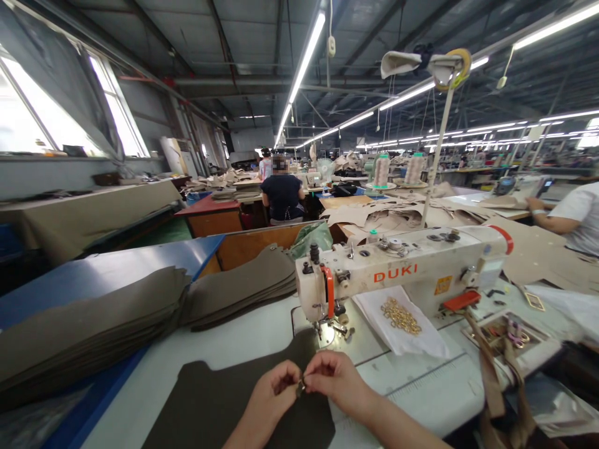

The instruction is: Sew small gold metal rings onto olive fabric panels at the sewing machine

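Observation:
My left hand (274, 390) and my right hand (337, 381) meet in front of the sewing machine (397, 265), fingertips pinched together. Between them is a small metal piece (301, 386), partly hidden by the fingers; its exact kind cannot be made out. Beneath my hands a dark olive cut fabric panel (210, 399) lies flat, its far edge reaching close to the needle area. To the right of the needle, a heap of small gold-coloured metal rings (401, 315) rests on a white cloth (433, 343) under the machine's arm.
Stacks of dark panels (243, 287) lie left of the machine, partly over a blue-edged table (112, 268). A tray (545, 340) with scissors stands at the right, straps (491, 380) hanging over it. One person (282, 193) sits ahead; another person's arm (556, 218) shows at right.

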Available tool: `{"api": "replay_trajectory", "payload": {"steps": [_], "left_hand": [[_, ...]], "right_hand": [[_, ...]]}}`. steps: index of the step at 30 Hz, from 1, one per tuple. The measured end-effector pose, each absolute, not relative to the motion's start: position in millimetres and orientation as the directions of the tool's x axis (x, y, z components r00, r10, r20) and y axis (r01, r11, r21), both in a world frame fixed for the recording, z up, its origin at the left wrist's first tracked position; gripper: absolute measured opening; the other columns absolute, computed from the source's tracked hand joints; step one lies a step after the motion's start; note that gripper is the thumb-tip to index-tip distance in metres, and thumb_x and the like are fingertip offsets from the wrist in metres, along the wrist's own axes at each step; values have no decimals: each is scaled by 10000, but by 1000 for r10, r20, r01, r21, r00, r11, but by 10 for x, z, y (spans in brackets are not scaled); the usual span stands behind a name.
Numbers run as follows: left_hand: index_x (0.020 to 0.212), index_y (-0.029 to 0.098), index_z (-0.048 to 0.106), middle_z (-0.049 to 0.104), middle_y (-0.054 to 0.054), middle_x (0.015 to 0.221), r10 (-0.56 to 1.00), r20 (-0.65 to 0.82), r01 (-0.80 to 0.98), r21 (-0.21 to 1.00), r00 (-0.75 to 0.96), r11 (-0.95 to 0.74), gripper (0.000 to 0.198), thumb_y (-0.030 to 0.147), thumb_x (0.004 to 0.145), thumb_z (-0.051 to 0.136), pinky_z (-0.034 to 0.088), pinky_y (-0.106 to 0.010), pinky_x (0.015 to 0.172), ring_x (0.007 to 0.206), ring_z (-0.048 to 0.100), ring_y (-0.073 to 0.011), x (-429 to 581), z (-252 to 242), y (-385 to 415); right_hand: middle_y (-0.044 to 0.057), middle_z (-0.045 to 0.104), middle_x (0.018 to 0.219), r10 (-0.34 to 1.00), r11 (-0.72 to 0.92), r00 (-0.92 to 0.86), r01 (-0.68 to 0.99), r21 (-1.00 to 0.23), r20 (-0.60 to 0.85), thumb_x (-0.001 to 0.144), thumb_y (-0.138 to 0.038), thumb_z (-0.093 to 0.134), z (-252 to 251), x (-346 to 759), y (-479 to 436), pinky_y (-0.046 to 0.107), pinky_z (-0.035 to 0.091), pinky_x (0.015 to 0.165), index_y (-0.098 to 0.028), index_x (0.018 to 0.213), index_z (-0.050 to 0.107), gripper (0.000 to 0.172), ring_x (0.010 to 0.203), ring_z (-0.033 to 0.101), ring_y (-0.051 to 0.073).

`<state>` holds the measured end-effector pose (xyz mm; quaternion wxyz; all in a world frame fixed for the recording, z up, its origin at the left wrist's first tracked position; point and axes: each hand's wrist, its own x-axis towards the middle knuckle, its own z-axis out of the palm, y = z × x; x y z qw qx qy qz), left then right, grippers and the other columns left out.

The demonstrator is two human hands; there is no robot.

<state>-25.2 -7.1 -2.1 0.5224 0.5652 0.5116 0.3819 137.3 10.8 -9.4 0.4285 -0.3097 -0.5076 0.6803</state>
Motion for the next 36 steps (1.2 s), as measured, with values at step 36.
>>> {"api": "replay_trajectory", "payload": {"steps": [36], "left_hand": [[717, 199, 682, 704, -25, 725, 990, -77, 333, 942, 121, 33, 204, 388, 703, 606, 473, -275, 692, 730, 629, -211, -149, 183, -171]], "right_hand": [[2, 613, 703, 942, 286, -215, 113, -951, 258, 740, -122, 535, -148, 1372, -49, 222, 413, 625, -183, 658, 577, 111, 672, 563, 132]]}}
